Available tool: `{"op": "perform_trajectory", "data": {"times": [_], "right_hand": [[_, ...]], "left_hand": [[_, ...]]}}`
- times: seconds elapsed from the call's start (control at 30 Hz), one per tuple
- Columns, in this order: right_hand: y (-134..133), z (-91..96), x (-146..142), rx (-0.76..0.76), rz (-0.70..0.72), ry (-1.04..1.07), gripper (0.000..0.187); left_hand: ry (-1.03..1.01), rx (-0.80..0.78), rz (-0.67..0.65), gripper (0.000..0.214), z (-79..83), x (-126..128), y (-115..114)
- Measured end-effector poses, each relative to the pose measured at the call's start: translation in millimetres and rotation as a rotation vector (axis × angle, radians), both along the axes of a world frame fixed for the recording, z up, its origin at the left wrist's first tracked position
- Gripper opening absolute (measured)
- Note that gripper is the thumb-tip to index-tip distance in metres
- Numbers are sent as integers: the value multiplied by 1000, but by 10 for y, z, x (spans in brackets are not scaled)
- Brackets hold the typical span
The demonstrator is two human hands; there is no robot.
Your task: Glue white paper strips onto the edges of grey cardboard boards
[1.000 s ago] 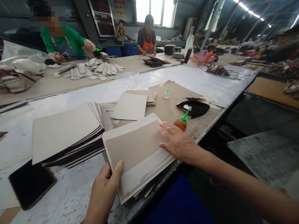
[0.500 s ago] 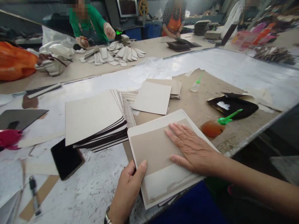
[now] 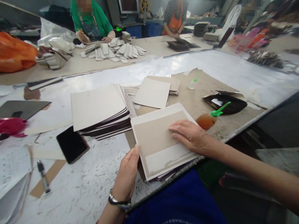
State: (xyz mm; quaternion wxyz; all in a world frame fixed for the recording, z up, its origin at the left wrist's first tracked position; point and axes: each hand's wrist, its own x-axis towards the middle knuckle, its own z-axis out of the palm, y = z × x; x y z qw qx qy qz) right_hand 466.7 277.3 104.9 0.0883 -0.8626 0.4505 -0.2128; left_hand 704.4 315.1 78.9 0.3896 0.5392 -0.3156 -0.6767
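A flat board panel [image 3: 155, 133], beige in the middle with pale borders, lies tilted before me on a stack of dark-edged sheets. My left hand [image 3: 127, 169] grips its left edge, thumb at the rim and the other fingers mostly hidden. On the panel's right part rests my right hand [image 3: 188, 135], fingers stretched out and slightly bent, holding nothing. Left of the panel stands a fanned stack of pale boards [image 3: 98, 107] with dark edges. Another pale square board [image 3: 153, 92] lies behind it on smaller pieces.
A glue bottle [image 3: 206, 120] with a green nozzle lies right of the panel, near a dark pouch-like piece [image 3: 226, 104]. A smaller clear bottle [image 3: 192, 84] is farther back. At left are a phone [image 3: 72, 144] and a pen [image 3: 44, 175]. Two people work across the table.
My right hand's fingers have drawn closer together on the panel. My left thumb has slid from the panel's top to its edge. The view has shifted slightly.
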Motion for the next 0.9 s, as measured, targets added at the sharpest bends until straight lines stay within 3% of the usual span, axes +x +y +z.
{"op": "perform_trajectory", "data": {"times": [0.17, 0.33, 0.47, 0.7, 0.9], "right_hand": [[247, 191, 232, 129, 95, -44, 22], [334, 192, 554, 171, 144, 36, 17], [297, 177, 728, 221, 125, 144, 9], [288, 194, 819, 251, 139, 273, 6], [334, 223, 735, 209, 206, 159, 12]], "left_hand": [[-197, -91, 34, 38, 46, 62, 128], [-96, -51, -77, 32, 92, 70, 210], [-6, -21, -77, 27, 84, 48, 221], [36, -24, -32, 33, -28, 37, 226], [26, -40, -28, 33, 1, 49, 209]]}}
